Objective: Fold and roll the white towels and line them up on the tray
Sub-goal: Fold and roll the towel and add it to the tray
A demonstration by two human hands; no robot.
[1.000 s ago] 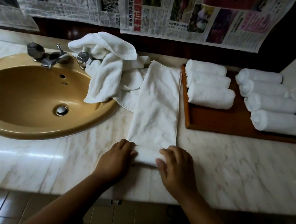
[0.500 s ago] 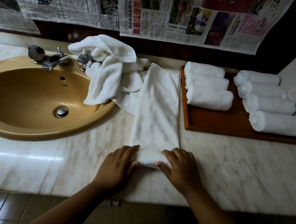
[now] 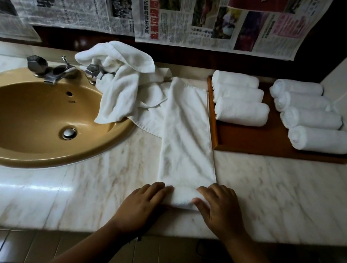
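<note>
White towel [image 3: 187, 138], folded into a long strip, lies on the marble counter [image 3: 282, 192] straight ahead of you, its near end wound into a small roll [image 3: 183, 197]. Your left hand [image 3: 141, 207] and right hand [image 3: 221, 212] press the roll's two ends, fingers nearly flat, gripping nothing. At two o'clock the wooden tray [image 3: 256, 141] holds seven rolled towels [image 3: 240, 112] in two columns. At eleven o'clock loose towels [image 3: 122, 78] drape over the tan sink [image 3: 24, 113]. At twelve o'clock, newspapers [image 3: 208, 12] show blurred Chinese print; only "12" reads.
</note>
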